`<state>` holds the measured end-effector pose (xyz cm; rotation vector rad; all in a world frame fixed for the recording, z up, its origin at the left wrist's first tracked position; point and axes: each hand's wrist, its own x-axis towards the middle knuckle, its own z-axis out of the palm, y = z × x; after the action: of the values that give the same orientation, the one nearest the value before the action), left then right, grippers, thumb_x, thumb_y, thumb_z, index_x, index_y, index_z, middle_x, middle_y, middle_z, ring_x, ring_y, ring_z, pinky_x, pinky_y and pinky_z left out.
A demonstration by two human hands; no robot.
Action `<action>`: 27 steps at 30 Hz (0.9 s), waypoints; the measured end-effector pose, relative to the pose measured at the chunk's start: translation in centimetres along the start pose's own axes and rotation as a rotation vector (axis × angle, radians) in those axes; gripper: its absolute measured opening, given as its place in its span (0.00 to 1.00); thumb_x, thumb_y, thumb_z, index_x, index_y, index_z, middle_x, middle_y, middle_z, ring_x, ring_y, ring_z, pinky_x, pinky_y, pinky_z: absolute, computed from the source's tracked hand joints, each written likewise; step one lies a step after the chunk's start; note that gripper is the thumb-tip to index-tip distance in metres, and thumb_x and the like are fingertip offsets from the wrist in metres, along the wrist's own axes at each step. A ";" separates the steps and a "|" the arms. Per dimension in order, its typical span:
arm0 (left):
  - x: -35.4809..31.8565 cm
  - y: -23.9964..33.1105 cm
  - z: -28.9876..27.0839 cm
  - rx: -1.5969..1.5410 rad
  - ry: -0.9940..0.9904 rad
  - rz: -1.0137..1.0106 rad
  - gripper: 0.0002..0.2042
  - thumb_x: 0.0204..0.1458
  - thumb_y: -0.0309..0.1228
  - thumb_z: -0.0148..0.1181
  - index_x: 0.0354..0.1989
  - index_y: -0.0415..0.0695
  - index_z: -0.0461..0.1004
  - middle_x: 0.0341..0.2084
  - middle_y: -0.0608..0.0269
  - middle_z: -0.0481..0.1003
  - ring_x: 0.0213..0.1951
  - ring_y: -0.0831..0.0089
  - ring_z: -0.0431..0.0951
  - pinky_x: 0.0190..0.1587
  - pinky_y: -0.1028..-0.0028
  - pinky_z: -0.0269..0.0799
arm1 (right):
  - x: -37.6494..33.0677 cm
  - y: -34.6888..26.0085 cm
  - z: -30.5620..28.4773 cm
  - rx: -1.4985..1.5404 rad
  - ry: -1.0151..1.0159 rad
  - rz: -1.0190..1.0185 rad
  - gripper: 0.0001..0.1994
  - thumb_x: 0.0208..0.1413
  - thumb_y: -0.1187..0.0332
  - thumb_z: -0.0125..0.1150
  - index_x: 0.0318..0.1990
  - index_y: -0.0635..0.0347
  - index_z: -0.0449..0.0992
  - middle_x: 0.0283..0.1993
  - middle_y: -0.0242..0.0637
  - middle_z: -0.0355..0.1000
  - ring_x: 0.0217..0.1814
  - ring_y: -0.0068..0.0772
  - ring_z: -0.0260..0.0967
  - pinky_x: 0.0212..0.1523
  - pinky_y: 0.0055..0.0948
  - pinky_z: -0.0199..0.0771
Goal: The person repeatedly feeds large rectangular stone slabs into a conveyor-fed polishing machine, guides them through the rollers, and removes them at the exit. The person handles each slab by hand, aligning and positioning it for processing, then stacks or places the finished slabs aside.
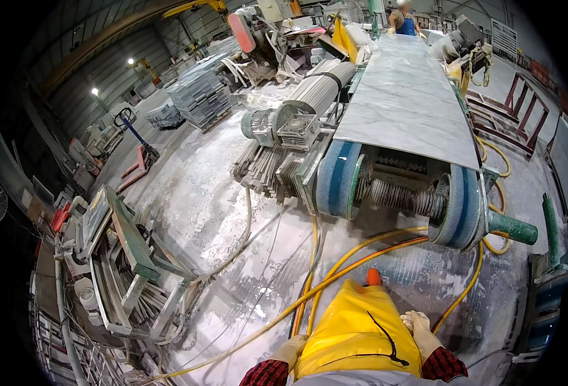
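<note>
Both of my hands wear pale work gloves and hang low beside my yellow apron point(361, 325). My left hand point(290, 350) is against the apron's left side, its fingers mostly hidden. On the other side, my right hand point(420, 327) has curled fingers close to the apron's edge, with nothing visible in them. Ahead of me a large grey-veined white stone slab point(403, 96) lies along a conveyor with blue belts point(340, 180). Its near end overhangs the rollers, and neither hand touches it.
Yellow hoses point(335, 273) cross the wet floor before my orange boot point(374, 277). A green roller end point(514, 228) juts out at right. Stone strips fill a metal rack point(136, 276) at left. A pallet jack point(139, 154) stands beyond; a co-worker point(405, 22) is at the slab's far end.
</note>
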<state>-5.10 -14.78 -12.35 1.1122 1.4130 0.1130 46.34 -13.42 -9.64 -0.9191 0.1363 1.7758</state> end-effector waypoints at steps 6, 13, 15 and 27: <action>1.5 0.2 0.2 0.224 -0.064 -0.208 0.27 0.60 0.54 0.52 0.57 0.47 0.76 0.49 0.47 0.80 0.50 0.52 0.81 0.50 0.61 0.75 | -1.1 -0.1 1.9 -0.090 0.129 -0.047 0.15 0.55 0.69 0.61 0.23 0.54 0.60 0.28 0.31 0.54 0.26 0.25 0.49 0.27 0.26 0.53; 0.9 0.7 0.0 0.271 -0.049 -0.150 0.26 0.60 0.54 0.51 0.57 0.48 0.76 0.50 0.47 0.80 0.51 0.53 0.82 0.52 0.59 0.75 | -2.0 0.2 3.7 -0.153 0.244 -0.106 0.15 0.55 0.69 0.61 0.23 0.54 0.60 0.29 0.31 0.54 0.26 0.25 0.50 0.28 0.26 0.55; 0.1 2.4 -0.3 0.328 -0.052 -0.179 0.26 0.60 0.54 0.51 0.57 0.48 0.76 0.50 0.47 0.80 0.51 0.53 0.82 0.52 0.59 0.75 | -1.9 0.2 3.7 -0.142 0.239 -0.104 0.15 0.56 0.69 0.61 0.24 0.54 0.60 0.29 0.31 0.54 0.26 0.25 0.49 0.27 0.26 0.54; -9.8 29.1 -8.5 0.700 0.644 -0.038 0.22 0.55 0.52 0.61 0.32 0.42 0.79 0.33 0.45 0.81 0.40 0.44 0.81 0.42 0.54 0.76 | -5.7 -0.4 9.2 -0.529 0.467 -0.186 0.13 0.70 0.63 0.56 0.50 0.66 0.75 0.42 0.40 0.81 0.29 0.19 0.71 0.31 0.17 0.75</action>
<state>1.15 -1.29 15.85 1.7138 2.1372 -0.0700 42.62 -12.96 0.47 -1.6651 -0.1283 1.4167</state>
